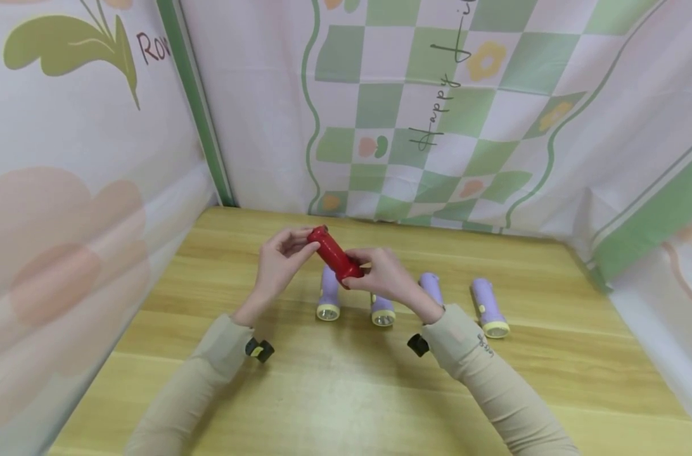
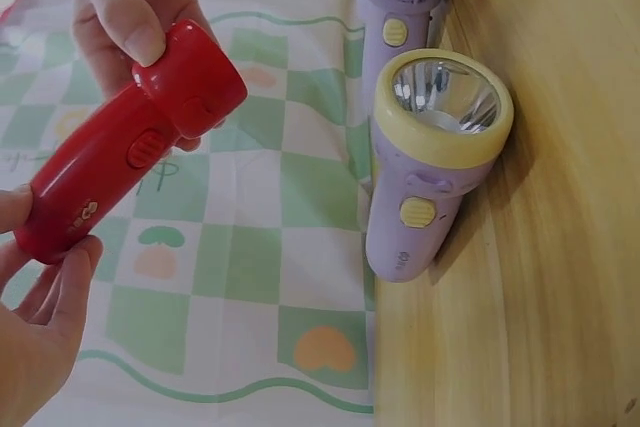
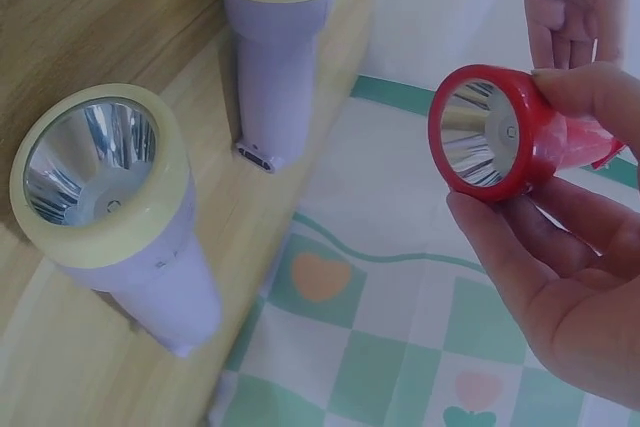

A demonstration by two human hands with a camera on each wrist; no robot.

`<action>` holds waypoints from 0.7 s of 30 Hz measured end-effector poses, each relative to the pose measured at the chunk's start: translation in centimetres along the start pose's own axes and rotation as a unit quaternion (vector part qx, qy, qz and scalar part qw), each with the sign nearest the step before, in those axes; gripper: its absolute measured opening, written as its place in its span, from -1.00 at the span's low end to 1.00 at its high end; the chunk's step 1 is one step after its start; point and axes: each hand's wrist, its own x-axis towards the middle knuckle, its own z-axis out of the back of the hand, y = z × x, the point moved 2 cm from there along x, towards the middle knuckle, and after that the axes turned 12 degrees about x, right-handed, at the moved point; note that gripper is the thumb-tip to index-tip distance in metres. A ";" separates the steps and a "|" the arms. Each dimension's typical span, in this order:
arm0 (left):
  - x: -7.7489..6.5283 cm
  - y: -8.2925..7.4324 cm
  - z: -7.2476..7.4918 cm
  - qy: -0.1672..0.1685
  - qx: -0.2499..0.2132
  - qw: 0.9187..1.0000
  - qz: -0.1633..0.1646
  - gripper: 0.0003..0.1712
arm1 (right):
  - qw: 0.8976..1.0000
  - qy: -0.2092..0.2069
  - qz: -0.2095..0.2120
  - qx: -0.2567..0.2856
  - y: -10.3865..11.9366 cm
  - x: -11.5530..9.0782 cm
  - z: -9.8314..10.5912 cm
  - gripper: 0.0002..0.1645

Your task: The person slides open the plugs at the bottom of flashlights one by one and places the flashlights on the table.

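A red flashlight point(image 1: 333, 254) is held tilted above the table between both hands. My left hand point(image 1: 279, 263) pinches its tail end between thumb and fingers. At the lens end, my right hand point(image 1: 383, 273) grips the wider head. The left wrist view shows the red flashlight's point(image 2: 110, 162) ribbed switch and small pale logo facing that camera. In the right wrist view, the lens of the red flashlight point(image 3: 482, 133) faces out, with its reflector visible. Below the hands lie a purple flashlight point(image 1: 329, 294) with a yellow rim and another purple flashlight point(image 1: 383, 310), partly hidden by the right hand.
To the right lie two more purple flashlights, one partly behind the right forearm point(image 1: 431, 286) and one farther right point(image 1: 487, 307). The wooden table point(image 1: 334, 392) meets a green checked curtain point(image 1: 414, 126) at the back. A white printed curtain point(image 1: 66, 221) hangs at left.
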 end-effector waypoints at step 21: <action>0.4 -0.1 0.2 0.034 0.015 0.999 0.003 -0.68 | 1.000 -0.011 -0.007 -0.003 0.0 0.1 -0.1 -0.47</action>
